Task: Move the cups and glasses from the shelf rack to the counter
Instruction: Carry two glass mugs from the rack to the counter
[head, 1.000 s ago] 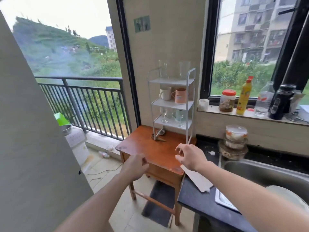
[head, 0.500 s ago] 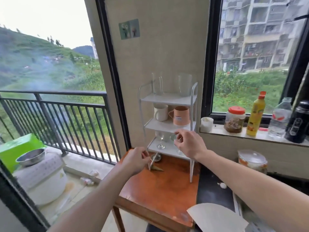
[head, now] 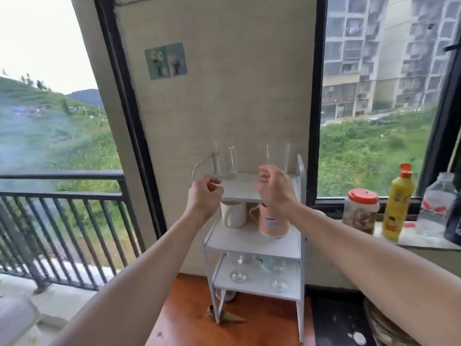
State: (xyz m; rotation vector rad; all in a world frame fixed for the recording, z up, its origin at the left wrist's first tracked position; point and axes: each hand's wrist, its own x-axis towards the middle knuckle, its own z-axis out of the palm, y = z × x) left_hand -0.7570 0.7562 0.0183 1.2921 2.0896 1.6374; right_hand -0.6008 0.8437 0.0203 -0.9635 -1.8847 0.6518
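Both my hands are raised at the top tier of the white shelf rack (head: pixel 252 188). My left hand (head: pixel 205 193) is loosely curled, fingers half closed on nothing, at the rack's front left corner. The clear handled glass (head: pixel 225 162) stands on the top tier just behind and right of that grip, apart from it.

My right hand (head: pixel 273 187) is also curled and empty-handed, at the tier's front right. The tall clear glass (head: pixel 277 156) stands right behind it; whether my fingers touch it I cannot tell.

Middle tier: white mug (head: pixel 233 213) left, pink mug (head: pixel 273 222) right, below my wrists.

Bottom tier: two stemmed glasses (head: pixel 238 268), upright.

The rack stands on a wooden table (head: pixel 189 318); the dark counter (head: pixel 334 320) lies to its right.
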